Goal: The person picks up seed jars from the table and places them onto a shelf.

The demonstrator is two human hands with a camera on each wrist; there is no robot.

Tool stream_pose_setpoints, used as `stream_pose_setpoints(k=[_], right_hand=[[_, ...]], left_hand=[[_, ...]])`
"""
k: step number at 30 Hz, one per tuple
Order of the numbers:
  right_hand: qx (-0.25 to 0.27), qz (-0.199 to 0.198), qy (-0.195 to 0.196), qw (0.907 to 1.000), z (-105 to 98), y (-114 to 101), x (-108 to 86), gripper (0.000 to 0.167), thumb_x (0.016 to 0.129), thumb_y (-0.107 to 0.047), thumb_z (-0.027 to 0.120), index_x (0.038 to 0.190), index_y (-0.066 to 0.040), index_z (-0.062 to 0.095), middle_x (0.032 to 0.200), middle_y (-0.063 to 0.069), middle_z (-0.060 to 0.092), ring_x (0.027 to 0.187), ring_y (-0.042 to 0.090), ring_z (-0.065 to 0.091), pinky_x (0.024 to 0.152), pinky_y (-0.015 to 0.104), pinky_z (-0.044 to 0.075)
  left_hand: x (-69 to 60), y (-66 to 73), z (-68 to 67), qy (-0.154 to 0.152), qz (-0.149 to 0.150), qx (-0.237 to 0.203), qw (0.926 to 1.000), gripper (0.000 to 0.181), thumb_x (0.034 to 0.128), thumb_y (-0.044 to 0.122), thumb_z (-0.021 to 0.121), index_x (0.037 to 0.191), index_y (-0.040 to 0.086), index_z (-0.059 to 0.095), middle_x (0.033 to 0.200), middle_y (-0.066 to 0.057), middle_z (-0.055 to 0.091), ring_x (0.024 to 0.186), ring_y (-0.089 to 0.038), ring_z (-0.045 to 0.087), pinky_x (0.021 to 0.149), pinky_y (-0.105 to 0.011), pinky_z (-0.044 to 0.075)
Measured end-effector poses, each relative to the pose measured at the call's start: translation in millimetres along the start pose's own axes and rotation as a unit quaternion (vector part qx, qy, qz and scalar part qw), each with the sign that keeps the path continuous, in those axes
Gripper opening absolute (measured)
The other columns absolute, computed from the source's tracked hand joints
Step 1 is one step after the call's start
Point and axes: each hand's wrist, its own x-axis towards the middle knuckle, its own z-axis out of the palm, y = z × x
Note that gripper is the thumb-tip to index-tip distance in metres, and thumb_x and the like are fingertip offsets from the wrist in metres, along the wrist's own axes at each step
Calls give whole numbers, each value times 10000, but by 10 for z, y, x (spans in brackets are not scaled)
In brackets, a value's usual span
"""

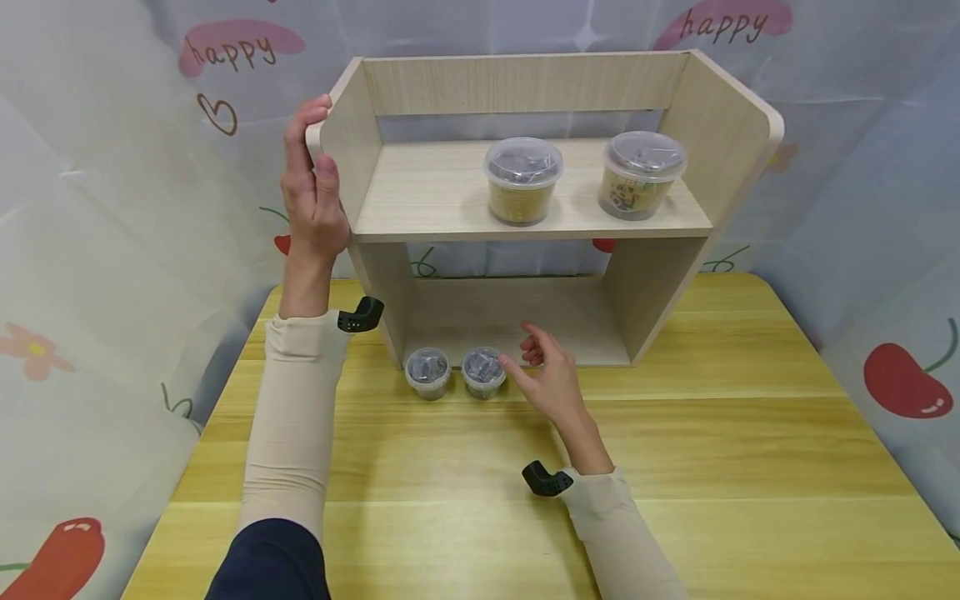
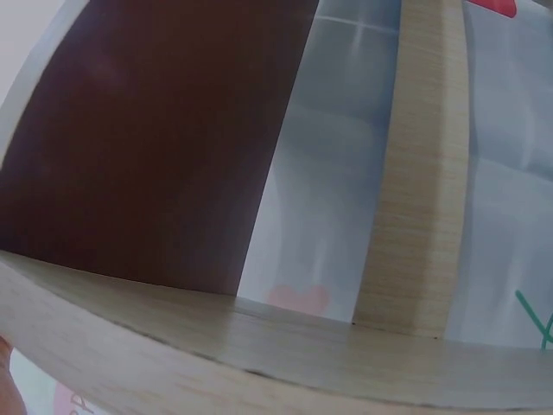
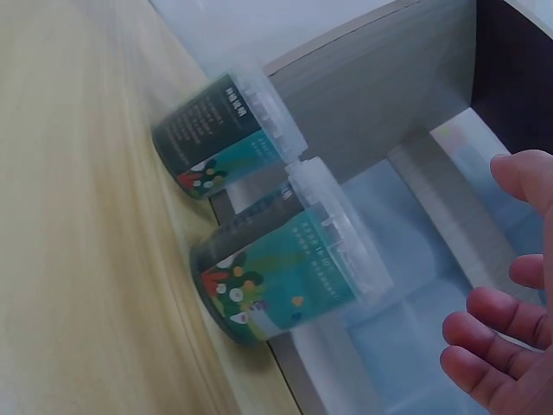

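Fingers and thumb of my left hand (image 1: 315,204) grasp the left panel (image 1: 356,154) of the shelf unit (image 1: 525,86), I'd judge to steady it. Next along, at its front edge, the left small tub (image 1: 428,377) and right small tub (image 1: 482,373) stand upright, lidded, just beside each other on the worktop (image 1: 450,508), seemingly set within easy reach. My right hand (image 1: 551,379) hangs released, fingers loosely bent, near the right small tub but apart from it. Above, a plain yellowish tub (image 1: 521,202) and a patterned yellowish tub (image 1: 637,192) sit spaced on the upper board (image 1: 435,187), the latter nearer the right panel (image 1: 723,125). Printed cloth (image 1: 487,25) hangs behind. The small tubs partly obstruct the left of the lower compartment (image 1: 517,312); the upper board limits headroom there.
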Motion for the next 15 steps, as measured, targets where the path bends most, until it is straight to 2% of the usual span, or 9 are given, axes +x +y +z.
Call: stream_pose_setpoints(k=[15], right_hand=[[-217,159,-244,9993,68,57,-62,610,843,-213,779,1327,66,533,981,215,613,837,312,611,771,452,528]], left_hand=[[0,42,4,0,-33,-34,10000,534,895,232,389,1254,-164,402,1358,-206,508,1268,-242,474,1010,-362,409]])
